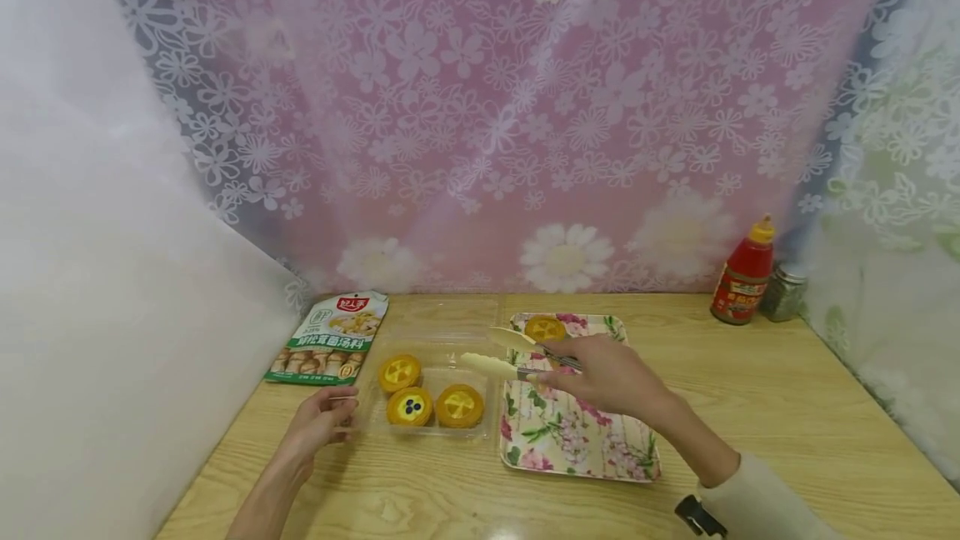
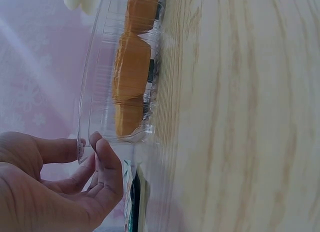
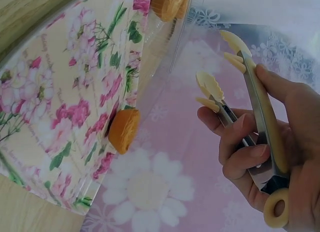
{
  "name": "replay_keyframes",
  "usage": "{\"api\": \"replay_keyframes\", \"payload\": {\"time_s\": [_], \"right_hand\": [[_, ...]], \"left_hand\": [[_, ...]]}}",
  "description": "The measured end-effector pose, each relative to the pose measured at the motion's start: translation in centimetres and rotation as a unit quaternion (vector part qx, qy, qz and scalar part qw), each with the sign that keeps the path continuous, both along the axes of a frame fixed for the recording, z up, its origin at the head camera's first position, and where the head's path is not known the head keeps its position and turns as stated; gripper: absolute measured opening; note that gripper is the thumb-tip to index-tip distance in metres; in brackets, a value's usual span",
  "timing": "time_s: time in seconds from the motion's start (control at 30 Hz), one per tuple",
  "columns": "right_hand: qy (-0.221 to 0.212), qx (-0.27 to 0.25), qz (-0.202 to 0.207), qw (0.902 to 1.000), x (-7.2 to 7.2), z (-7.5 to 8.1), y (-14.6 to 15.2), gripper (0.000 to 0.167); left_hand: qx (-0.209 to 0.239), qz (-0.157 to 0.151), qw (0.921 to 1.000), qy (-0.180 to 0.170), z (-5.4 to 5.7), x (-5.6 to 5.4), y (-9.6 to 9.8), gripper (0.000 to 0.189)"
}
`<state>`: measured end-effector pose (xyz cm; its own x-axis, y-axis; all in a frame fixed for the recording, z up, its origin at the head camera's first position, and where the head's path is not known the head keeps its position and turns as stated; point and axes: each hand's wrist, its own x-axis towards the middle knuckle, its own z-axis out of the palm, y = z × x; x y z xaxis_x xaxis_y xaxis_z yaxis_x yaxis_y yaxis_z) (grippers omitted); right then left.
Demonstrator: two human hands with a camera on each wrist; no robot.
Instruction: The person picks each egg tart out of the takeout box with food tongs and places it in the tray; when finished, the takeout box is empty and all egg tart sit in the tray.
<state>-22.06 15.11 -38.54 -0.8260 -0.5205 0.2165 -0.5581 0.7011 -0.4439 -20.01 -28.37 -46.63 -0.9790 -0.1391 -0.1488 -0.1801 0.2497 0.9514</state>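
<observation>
My left hand (image 1: 322, 422) is at the left edge of a clear plastic container (image 1: 468, 433); in the left wrist view, thumb and fingers pinch its rim. Inside are two tarts with a plain yellow top (image 1: 460, 405) and one dotted with dark berries (image 1: 410, 407). My right hand (image 1: 600, 369) grips metal tongs (image 3: 265, 117) with cream-coloured tips. Their arms are spread, with nothing between the tips, which point left over the container's right side. Under them lies a floral tray (image 1: 555, 452), with a single tart (image 1: 545, 328) at its far left corner.
Behind my left hand lies a green-and-white food packet (image 1: 330, 340). A red sauce bottle (image 1: 744, 273) and a small spice jar (image 1: 784, 294) stand at the back right. The container's open lid (image 1: 442, 313) lies toward the flowered curtain (image 1: 487, 148) behind the wooden table (image 1: 750, 390).
</observation>
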Motion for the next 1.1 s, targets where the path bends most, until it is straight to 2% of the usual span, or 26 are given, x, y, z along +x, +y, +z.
{"api": "replay_keyframes", "payload": {"time_s": [0.27, 0.4, 0.6, 0.83, 1.1], "right_hand": [[-0.016, 0.048, 0.028, 0.9983, 0.1, 1.0, -1.8, 0.062], [-0.008, 0.075, 0.038, 0.9964, 0.0, 1.5, -3.0, 0.059], [-0.009, 0.088, 0.048, 0.9949, 0.1, 1.8, -4.3, 0.056], [0.012, 0.126, 0.045, 0.9909, 0.1, 1.9, -5.2, 0.057], [0.021, 0.166, 0.036, 0.9852, 0.2, 1.6, -6.7, 0.051]], "left_hand": [[0.003, 0.000, 1.0000, 0.001, -0.1, -0.1, 0.1, 0.037], [0.002, 0.000, 1.0000, 0.003, -0.1, -0.1, 0.1, 0.037], [0.003, 0.000, 1.0000, 0.005, 0.0, -0.1, 0.2, 0.036], [0.004, -0.002, 1.0000, 0.008, 0.0, -0.1, 0.2, 0.037], [0.006, 0.000, 1.0000, 0.001, -0.1, 0.0, 0.1, 0.038]]}}
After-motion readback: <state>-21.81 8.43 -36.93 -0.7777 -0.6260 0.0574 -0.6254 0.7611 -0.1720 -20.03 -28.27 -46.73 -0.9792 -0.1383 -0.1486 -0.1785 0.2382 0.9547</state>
